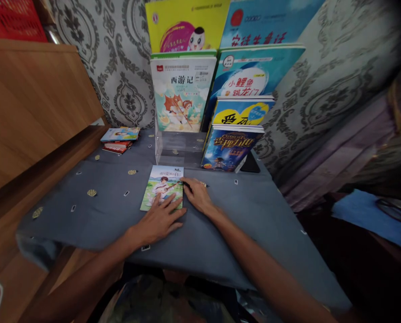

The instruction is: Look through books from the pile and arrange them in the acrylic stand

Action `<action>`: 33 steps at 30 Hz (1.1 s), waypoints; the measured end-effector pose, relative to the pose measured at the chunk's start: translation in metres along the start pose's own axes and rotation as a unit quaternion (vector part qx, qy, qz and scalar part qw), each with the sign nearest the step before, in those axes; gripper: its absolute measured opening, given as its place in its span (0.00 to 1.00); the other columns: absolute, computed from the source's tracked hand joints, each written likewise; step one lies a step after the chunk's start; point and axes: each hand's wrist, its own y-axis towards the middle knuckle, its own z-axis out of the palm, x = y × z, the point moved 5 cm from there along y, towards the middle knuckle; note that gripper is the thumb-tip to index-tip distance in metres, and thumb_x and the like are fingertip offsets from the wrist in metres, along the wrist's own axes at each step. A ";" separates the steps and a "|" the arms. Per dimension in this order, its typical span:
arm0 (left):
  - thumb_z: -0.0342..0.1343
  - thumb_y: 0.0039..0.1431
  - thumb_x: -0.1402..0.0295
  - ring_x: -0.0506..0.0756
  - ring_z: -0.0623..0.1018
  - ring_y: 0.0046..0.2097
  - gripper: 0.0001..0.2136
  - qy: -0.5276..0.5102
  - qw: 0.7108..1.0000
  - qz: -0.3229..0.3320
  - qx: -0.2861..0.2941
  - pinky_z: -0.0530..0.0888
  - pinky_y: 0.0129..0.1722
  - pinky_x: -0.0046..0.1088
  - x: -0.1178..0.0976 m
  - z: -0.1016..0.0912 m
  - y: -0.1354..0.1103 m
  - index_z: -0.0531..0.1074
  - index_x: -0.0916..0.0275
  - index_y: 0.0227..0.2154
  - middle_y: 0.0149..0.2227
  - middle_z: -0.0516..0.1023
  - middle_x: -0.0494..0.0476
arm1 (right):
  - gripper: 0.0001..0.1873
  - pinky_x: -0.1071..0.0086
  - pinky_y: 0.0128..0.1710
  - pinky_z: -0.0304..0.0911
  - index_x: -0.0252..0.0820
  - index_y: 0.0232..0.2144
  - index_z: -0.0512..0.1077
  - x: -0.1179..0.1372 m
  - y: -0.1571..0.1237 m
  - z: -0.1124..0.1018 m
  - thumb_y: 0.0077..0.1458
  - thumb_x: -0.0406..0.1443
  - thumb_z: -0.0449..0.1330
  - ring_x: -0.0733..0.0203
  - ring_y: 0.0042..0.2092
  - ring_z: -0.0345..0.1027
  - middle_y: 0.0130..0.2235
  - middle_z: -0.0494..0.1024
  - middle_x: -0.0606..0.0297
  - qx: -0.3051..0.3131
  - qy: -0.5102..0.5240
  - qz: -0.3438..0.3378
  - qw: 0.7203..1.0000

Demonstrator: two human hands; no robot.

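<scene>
A small book (156, 181) with a guitar player on its cover lies face up on the grey-blue tablecloth. My left hand (158, 218) rests flat across its lower part, fingers spread, with the fingertips on the cover. At the book's right edge, my right hand (196, 194) has its fingers bent and close together, the tips touching that edge. Whether a page or the cover is lifted there cannot be made out. Just behind the book stands a clear acrylic rack (173, 154), its lowest left tier bare.
Several upright books fill the rack, among them a white-covered book (183, 96) and a dark blue book (229, 148). A small stack of books (119, 137) lies at the back left. A black flat object (250, 164) sits beside the rack. A wooden cabinet (35, 103) borders the left.
</scene>
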 end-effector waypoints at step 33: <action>0.41 0.72 0.60 0.60 0.60 0.69 0.22 -0.013 0.999 -0.007 -0.033 0.56 0.66 0.50 0.069 0.009 0.085 0.61 0.61 0.64 0.68 0.62 0.64 | 0.23 0.53 0.57 0.66 0.40 0.55 0.71 -0.030 0.001 0.001 0.58 0.31 0.51 0.51 0.53 0.72 0.52 0.78 0.53 -0.085 0.077 0.059 0.992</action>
